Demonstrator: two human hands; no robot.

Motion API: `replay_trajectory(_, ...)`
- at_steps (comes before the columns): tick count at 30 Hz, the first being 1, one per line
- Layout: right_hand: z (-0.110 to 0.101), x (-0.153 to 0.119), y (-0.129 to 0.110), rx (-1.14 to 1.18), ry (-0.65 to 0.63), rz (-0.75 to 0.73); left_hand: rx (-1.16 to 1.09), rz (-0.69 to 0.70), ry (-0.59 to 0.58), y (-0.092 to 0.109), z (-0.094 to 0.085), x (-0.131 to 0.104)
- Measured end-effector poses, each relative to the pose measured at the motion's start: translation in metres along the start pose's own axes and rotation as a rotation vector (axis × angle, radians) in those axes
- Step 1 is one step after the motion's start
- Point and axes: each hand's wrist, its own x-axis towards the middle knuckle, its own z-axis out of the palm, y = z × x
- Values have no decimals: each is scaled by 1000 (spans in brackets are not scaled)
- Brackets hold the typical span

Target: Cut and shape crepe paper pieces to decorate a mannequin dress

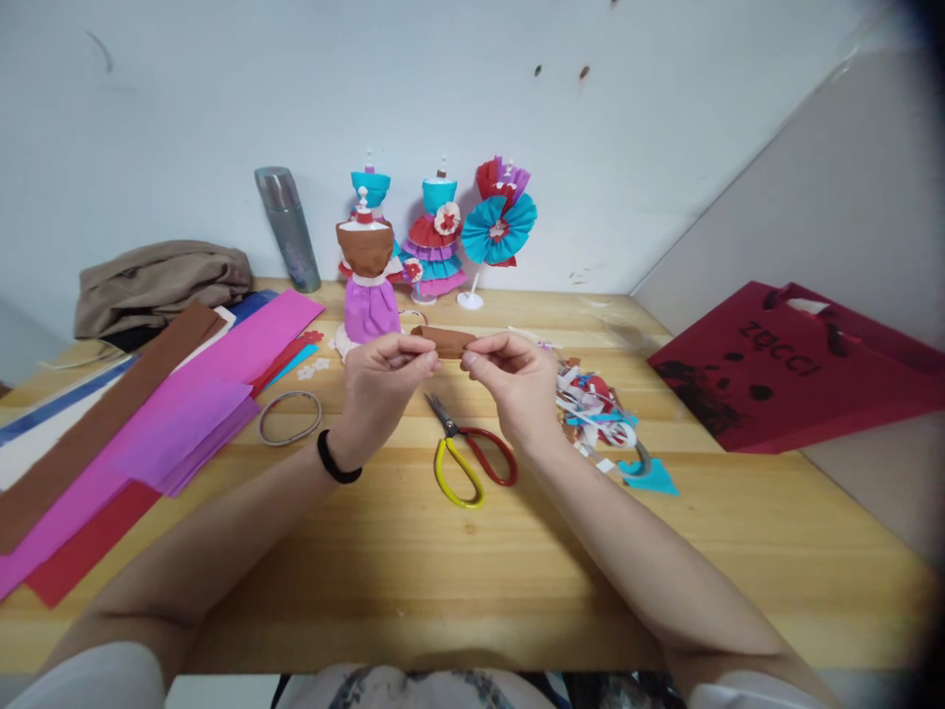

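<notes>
A short strip of brown paper is stretched between my two hands above the middle of the table. My left hand pinches its left end, and my right hand pinches its right end. Just below the hands lie scissors with one yellow and one red handle, blades slightly apart and pointing away. Behind my left hand stands a small dress form with a brown top and a purple skirt. Other small forms in blue, red and purple paper stand by the wall.
Long coloured paper sheets and a tape ring lie left. A flask and brown cloth are at the back left. Paper scraps lie right of my right hand, with a red bag farther right.
</notes>
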Motion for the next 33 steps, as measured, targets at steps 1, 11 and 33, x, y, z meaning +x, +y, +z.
replay_trajectory(1, 0, 0, 0, 1, -4, -4, 10, 0, -3, 0, 0, 0)
replay_trajectory(11, 0, -1, 0, -22, -23, -39, -4, -18, -16, 2, 1, -1)
replay_trajectory(33, 3, -1, 8, 15, -6, -90, 189, 182, -49, -7, -6, 3)
